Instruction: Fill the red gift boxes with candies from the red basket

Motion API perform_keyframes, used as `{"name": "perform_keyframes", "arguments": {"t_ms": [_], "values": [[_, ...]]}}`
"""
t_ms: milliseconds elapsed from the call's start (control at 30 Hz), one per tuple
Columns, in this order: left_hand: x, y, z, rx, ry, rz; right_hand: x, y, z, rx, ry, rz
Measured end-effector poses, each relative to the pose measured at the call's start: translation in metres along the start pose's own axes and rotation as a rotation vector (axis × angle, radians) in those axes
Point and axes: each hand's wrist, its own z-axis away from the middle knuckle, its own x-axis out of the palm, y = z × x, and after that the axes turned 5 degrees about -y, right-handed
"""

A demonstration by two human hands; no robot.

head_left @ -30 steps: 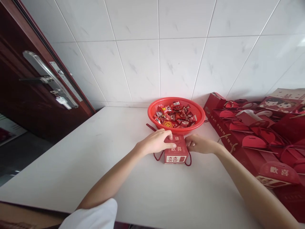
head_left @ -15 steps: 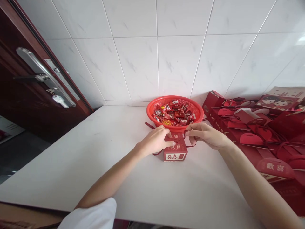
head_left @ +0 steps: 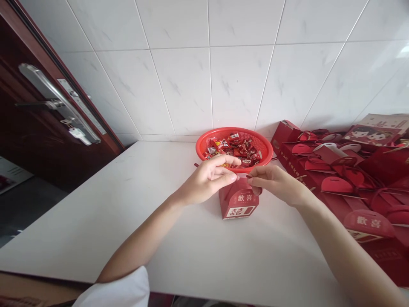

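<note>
Box, red, upright on bench, in front of candy basket. Right hand: pinching cord at box top. Left hand: alongside, grip unclear. Handling: gentle tension advisable, base flat, card uncreased.

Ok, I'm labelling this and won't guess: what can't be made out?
All head view:
- Inside of the small box: hidden by its walls.
- Anything pinched by the right hand: fingers hide it.
- Bottom of the basket: under sweets.
- Red box pile: cut off by right edge.
</note>
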Motion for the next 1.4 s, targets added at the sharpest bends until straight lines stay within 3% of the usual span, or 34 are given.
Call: {"name": "perform_keyframes", "arguments": {"t_ms": [100, 267, 533, 667, 767, 900, 1000, 1400], "values": [[0.004, 0.000, 0.000, -0.024, -0.076, 0.124, 0.002, -0.004, 0.003, 0.000, 0.034, 0.083], [0.014, -0.009, -0.003, 0.064, -0.103, 0.162, 0.004, -0.008, 0.007, -0.026, 0.046, 0.162], [0.021, -0.015, -0.002, 0.179, -0.102, -0.112, 0.006, -0.013, 0.010, -0.058, 0.001, 0.156], [0.025, -0.020, -0.003, 0.291, -0.087, -0.281, 0.010, -0.009, 0.008, -0.047, 0.101, 0.254], [0.032, -0.025, -0.006, 0.340, 0.008, -0.435, 0.014, -0.004, 0.005, -0.034, 0.188, 0.356], [0.043, -0.033, -0.009, 0.198, 0.199, -0.641, 0.016, 0.000, 0.002, -0.023, 0.225, 0.409], [0.047, -0.038, -0.010, 0.105, 0.236, -0.712, 0.017, 0.000, 0.003, -0.021, 0.237, 0.415], [0.048, -0.043, -0.010, -0.121, 0.006, -0.698, 0.009, 0.001, 0.000, -0.003, 0.276, 0.380]]}}
